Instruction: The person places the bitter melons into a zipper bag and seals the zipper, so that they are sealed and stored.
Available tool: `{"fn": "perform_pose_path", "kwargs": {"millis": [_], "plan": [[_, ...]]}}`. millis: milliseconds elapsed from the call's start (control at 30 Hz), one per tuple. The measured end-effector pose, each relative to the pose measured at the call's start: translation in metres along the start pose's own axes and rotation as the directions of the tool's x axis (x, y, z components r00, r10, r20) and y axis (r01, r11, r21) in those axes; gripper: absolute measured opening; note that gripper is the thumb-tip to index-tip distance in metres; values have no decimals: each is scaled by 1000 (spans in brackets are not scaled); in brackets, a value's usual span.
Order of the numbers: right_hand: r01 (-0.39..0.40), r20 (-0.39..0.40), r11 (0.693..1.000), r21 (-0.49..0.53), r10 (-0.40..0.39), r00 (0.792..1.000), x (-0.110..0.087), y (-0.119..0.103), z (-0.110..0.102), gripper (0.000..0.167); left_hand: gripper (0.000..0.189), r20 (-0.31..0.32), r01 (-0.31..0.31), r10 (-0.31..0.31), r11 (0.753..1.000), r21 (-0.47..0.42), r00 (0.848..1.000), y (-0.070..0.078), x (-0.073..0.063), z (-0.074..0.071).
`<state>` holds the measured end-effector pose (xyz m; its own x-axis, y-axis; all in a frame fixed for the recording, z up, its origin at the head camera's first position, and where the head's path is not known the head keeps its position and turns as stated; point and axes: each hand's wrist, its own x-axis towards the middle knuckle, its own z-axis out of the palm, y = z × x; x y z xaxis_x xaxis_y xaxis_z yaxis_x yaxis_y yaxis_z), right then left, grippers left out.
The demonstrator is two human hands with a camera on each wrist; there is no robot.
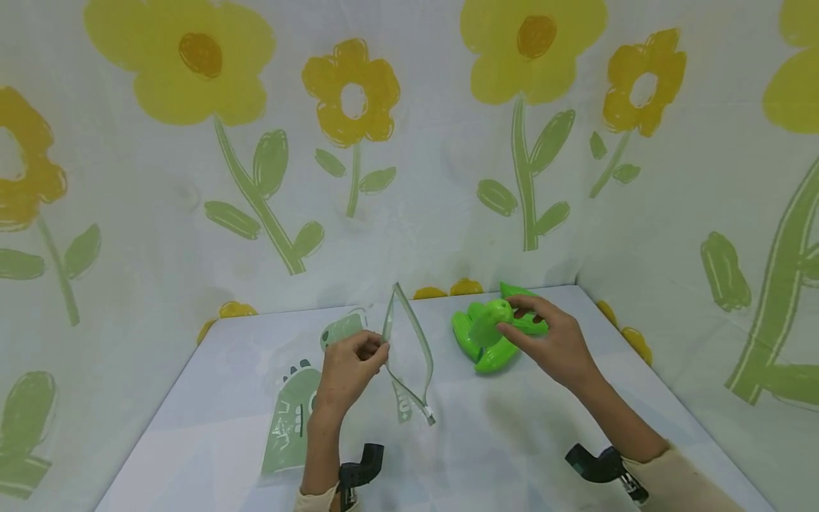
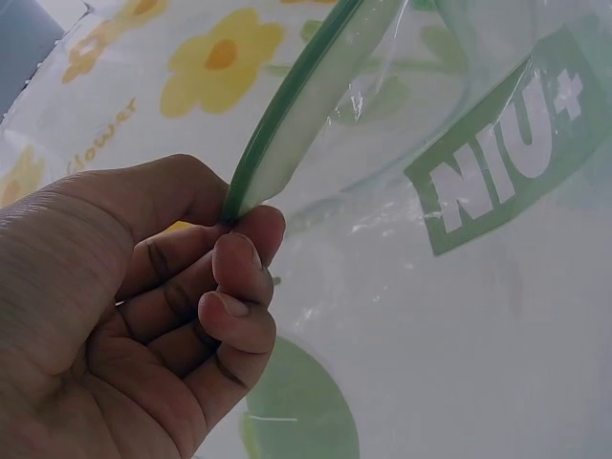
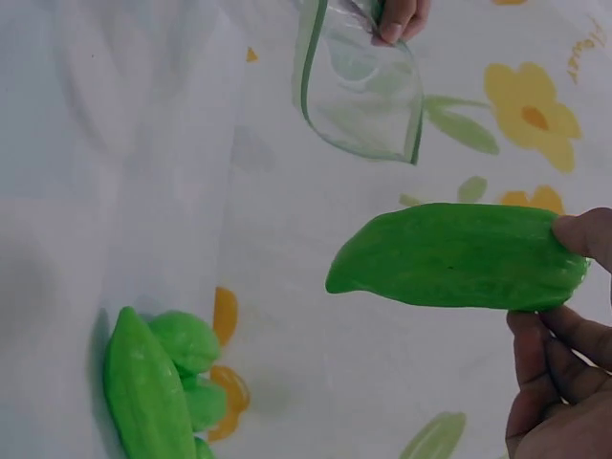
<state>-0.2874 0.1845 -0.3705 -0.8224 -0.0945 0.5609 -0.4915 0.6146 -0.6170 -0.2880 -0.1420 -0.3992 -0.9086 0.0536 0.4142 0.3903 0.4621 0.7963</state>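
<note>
1. Our left hand (image 1: 348,366), near the middle of the head view, pinches the green-edged rim of a clear bag (image 1: 420,334) between thumb and fingertips.
2. We see that bag's mouth standing parted at the centre of the frame, and a green NIU+ label (image 2: 516,143) at the upper right of the left wrist view.
3. Our right hand (image 1: 550,345), right of centre, holds a green piece (image 1: 489,323) by one end; in the right wrist view its thumb sits above and its fingers beneath, and the tapered tip points left.
4. We find more green pieces (image 1: 495,359) clustered on the counter (image 1: 473,455), right of centre in the head view and lower left in the right wrist view.
5. Left of our left hand, a green cartoon creature print (image 1: 291,427) shows at the lower left of centre.
6. Before us, a flower-printed backdrop (image 1: 416,235) fills the upper frame.
</note>
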Motion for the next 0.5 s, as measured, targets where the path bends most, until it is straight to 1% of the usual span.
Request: {"fn": "perform_pose_path", "kwargs": {"millis": [233, 367, 500], "plan": [[1, 16, 999, 43, -2, 1000, 2, -9, 4, 42, 5, 8, -10, 10, 1000, -2, 1000, 0, 0, 2], [4, 31, 998, 55, -6, 999, 3, -14, 8, 42, 5, 7, 0, 0, 1000, 4, 1000, -1, 0, 2], [23, 32, 998, 66, -25, 999, 4, -17, 12, 42, 5, 10, 4, -4, 1000, 8, 1000, -1, -1, 2]]}}
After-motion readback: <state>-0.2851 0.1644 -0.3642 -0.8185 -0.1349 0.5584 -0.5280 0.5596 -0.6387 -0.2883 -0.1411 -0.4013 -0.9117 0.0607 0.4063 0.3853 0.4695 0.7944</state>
